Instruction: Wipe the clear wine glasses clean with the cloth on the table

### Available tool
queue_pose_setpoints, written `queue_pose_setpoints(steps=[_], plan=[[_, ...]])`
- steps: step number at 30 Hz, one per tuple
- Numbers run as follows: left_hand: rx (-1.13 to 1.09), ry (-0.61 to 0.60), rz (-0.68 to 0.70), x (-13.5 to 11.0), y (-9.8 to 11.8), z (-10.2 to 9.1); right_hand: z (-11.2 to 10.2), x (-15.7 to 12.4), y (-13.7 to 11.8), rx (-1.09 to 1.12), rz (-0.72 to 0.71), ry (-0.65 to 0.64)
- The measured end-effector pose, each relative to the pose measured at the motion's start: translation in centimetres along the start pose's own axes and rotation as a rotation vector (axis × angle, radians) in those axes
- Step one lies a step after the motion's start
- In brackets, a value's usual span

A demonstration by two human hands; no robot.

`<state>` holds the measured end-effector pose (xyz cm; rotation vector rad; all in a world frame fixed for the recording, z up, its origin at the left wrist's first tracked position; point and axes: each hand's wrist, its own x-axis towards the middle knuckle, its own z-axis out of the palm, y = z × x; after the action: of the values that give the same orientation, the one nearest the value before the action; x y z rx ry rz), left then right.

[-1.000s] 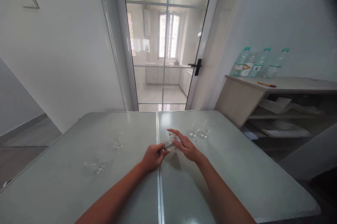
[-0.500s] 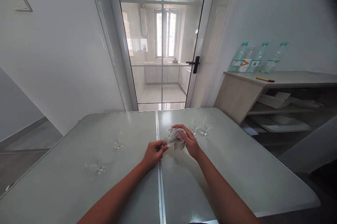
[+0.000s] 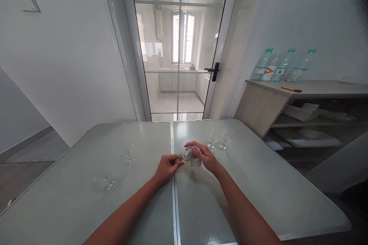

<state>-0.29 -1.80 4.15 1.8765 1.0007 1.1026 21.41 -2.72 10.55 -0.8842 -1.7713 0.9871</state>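
A clear glass (image 3: 186, 155) is held over the tabletop (image 3: 71, 206) by the pinched fingers of the left hand (image 3: 166, 169). A white cloth (image 3: 196, 162) is held against it by the bent fingers of the right hand (image 3: 208, 160).

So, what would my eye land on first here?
Probably the middle of the table, where the left hand grips a clear glass and the right hand holds a whitish cloth to it. Straight ahead, beyond the table, rises a tall glazed door; at the right, green-capped bottles stand on a cabinet.
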Motion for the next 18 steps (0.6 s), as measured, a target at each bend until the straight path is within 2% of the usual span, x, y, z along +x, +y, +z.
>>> queue_pose_setpoints(steps=[4,6,11,15,18], plan=[[0.022,-0.011,0.039,0.01,-0.26,0.42,0.16,-0.13,0.54,-0.021,-0.020,0.173],[0.047,-0.025,0.062,-0.18,-0.37,0.56,0.39,-0.14,0.82,-0.102,-0.033,0.146],[0.090,-0.026,0.088,-0.58,-0.23,0.45,0.61,0.00,0.96,-0.272,-0.052,-0.018],[0.126,-0.029,0.060,-0.41,-0.04,0.24,0.34,0.10,0.83,-0.223,0.004,-0.071],[0.113,-0.021,0.033,-0.10,-0.11,0.18,0.23,0.16,0.84,-0.138,0.013,-0.013]])
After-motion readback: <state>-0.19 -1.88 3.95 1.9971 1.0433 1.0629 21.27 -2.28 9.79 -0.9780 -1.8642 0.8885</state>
